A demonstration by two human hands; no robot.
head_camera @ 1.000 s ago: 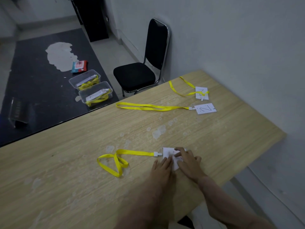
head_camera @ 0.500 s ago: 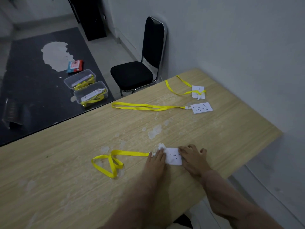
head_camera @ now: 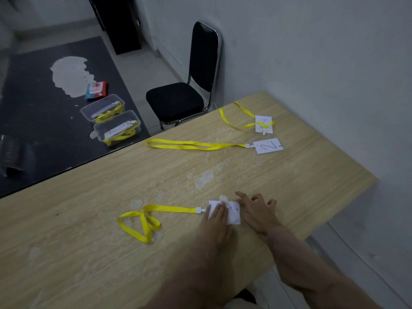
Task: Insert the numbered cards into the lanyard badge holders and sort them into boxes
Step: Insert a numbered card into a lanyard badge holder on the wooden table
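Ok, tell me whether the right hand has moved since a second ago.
Yes. Judged against the pale worn patch, the right hand has slid right, off the near badge to its right edge.

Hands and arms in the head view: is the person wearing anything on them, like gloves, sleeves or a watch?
Nothing that shows. The left hand and right hand are bare, with no gloves, and no rings visible on the fingers in this dim picture. Both forearms are uncovered up to the frame's bottom edge: no sleeves, watch or wristband in view.
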